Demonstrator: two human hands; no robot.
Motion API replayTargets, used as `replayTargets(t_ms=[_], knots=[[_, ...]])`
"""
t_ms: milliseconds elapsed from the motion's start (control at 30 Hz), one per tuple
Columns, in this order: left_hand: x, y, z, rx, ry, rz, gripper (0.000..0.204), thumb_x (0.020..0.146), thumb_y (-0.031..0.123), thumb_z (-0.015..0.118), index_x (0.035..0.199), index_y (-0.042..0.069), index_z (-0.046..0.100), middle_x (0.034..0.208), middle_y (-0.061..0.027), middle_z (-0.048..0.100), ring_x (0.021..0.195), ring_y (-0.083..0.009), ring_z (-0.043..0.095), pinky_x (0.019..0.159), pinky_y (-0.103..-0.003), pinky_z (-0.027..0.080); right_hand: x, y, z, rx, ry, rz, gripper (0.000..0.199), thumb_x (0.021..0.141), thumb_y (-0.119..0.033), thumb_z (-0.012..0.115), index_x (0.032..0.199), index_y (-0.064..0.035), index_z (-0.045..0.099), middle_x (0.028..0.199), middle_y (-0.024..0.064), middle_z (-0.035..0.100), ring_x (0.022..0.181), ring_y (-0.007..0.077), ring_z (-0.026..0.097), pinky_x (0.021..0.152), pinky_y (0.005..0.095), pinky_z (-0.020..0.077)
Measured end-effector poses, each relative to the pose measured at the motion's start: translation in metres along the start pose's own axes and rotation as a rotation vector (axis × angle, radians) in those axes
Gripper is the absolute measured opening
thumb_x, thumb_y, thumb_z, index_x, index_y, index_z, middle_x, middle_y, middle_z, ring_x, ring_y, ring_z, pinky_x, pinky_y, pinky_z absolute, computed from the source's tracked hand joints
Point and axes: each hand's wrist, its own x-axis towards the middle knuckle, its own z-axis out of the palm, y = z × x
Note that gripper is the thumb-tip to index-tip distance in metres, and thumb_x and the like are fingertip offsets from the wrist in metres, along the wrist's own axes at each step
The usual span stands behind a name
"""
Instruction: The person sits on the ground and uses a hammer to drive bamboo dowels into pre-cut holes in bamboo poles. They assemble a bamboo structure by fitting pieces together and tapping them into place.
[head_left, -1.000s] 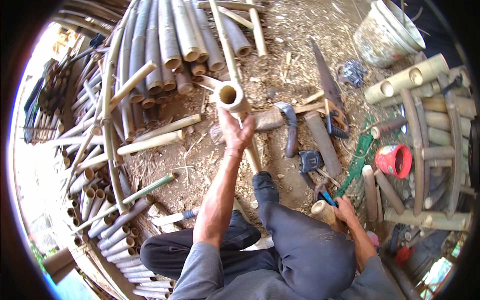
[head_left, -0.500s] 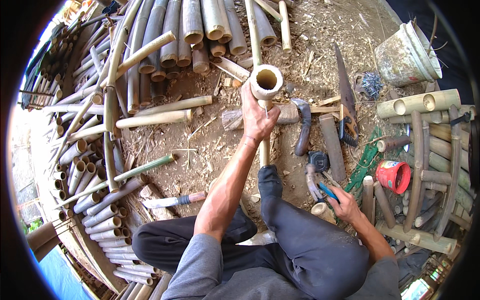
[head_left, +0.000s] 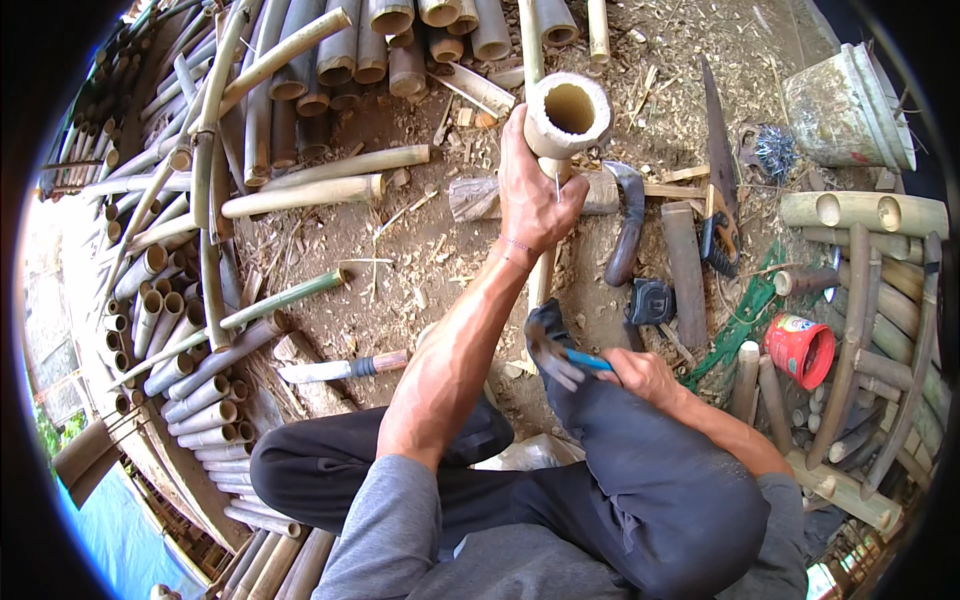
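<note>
My left hand [head_left: 540,205] is closed around a bamboo piece with a wide, open-ended tube [head_left: 545,130]. A slim bamboo pole [head_left: 541,280] runs below and beyond it. Beside my left thumb a thin bright nail [head_left: 558,187] stands against the bamboo. In my right hand [head_left: 645,377] is a claw hammer [head_left: 590,360] with a blue handle, its head smeared by motion above my bent leg. A knife [head_left: 345,368] lies left of my left forearm. Just right of the bamboo piece, a hooked blade with a dark handle [head_left: 622,250] rests near a wooden block [head_left: 480,199].
To the right are a handsaw [head_left: 718,200], a black tape measure [head_left: 652,301], a red bucket [head_left: 800,350] and a dirty white bucket [head_left: 850,110]. Stacked bamboo tubes [head_left: 205,425] line the left; more bamboo poles [head_left: 340,50] lie at the far side. Wood chips cover the ground.
My right hand has raised the hammer up and leftward, toward the bamboo piece. The whole view has shifted slightly; my left hand keeps its grip on the bamboo.
</note>
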Motion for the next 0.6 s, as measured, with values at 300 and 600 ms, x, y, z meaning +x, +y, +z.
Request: replayTargets(t_ms=[300,600], knots=[[0.004,0.003,0.005,0.01,0.084,0.052,0.079,0.065,0.008,0.066,0.138,-0.002,0.036,0.116,-0.0244,0.051,0.111,-0.0434,0.053,0.099,-0.048,0.045,0.009,0.001,-0.017,0.054,-0.006,0.218,0.02,0.097,-0.02,0.06,0.092,-0.0021,0.052,0.064,0.0204,0.059,0.057,0.0415,0.062,0.049,0.0486,0.0485],[0.006,-0.003,0.009,0.029,0.19,0.249,0.074,0.062,0.009,0.068,0.13,0.001,0.04,0.112,-0.0237,0.052,0.109,-0.0435,0.05,0.097,-0.048,0.044,0.022,0.007,-0.004,-0.105,-0.109,0.184,0.016,0.094,-0.015,0.062,0.093,-0.001,0.054,0.069,0.02,0.061,0.059,0.0407,0.063,0.05,0.0488,0.0491]])
